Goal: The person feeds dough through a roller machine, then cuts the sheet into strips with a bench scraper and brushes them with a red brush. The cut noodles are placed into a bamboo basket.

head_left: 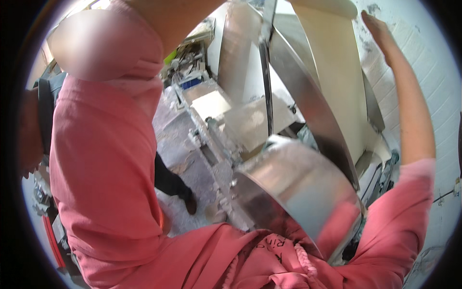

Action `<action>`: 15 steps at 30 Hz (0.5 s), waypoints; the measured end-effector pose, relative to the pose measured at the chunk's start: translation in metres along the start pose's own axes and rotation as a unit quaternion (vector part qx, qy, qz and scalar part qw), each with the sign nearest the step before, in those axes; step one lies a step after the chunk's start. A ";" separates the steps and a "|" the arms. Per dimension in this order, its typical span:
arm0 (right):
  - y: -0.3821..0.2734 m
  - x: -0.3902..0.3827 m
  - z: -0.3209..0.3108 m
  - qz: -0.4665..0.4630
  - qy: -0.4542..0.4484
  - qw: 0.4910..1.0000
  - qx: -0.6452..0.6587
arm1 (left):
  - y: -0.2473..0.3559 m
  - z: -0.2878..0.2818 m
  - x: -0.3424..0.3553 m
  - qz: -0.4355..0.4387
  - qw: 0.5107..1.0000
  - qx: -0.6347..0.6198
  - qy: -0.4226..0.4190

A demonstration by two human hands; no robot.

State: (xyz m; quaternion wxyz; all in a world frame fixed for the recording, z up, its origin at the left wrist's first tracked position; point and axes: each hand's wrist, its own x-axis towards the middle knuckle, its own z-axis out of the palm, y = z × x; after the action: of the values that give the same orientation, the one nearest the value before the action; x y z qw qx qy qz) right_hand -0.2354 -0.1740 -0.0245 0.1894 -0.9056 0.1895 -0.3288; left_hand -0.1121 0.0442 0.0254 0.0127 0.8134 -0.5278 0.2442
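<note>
My left forearm (180, 19) is raised across the top of the head view, and its hand lies outside the picture. My right hand (378, 36) is lifted at the upper right with its fingers stretched out, and nothing shows in it. Close beside it is the right end of a thick cream roll (332, 7). From that roll a wide cream sheet (334, 72), which looks like dough, hangs down between sloping metal plates (308, 91). Below, a curved shiny metal guard (303, 183) stands right in front of my body and reflects my pink sleeve.
A low machine bed with whitish dust and a pale square plate (210, 104) extends behind the guard. A dark upright bar (267, 86) rises beside it. Another person's dark trouser leg (171, 180) stands on the dusty floor (180, 144). White brick wall (418, 62) borders the right side.
</note>
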 end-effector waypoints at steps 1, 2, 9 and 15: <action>0.005 -0.020 -0.014 0.015 -0.023 0.999 -0.032 | 0.015 0.000 -0.003 -0.009 0.998 0.066 0.018; 0.013 -0.042 -0.023 -0.004 -0.016 0.998 -0.053 | 0.028 -0.001 -0.008 -0.017 0.992 0.117 0.032; 0.089 -0.245 -0.129 -0.072 -0.051 0.980 -0.177 | 0.068 0.012 -0.039 -0.148 0.981 0.042 0.114; 0.130 -0.439 -0.200 0.104 -0.270 0.950 -0.120 | 0.011 0.052 -0.009 -0.172 0.942 0.242 0.158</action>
State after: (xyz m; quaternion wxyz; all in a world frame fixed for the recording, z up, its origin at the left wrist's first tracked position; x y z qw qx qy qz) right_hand -0.7103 -0.1234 -0.1725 0.1567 -0.9518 0.2623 -0.0255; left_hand -0.1047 0.0332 -0.0264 -0.0590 0.8214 -0.2959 0.4840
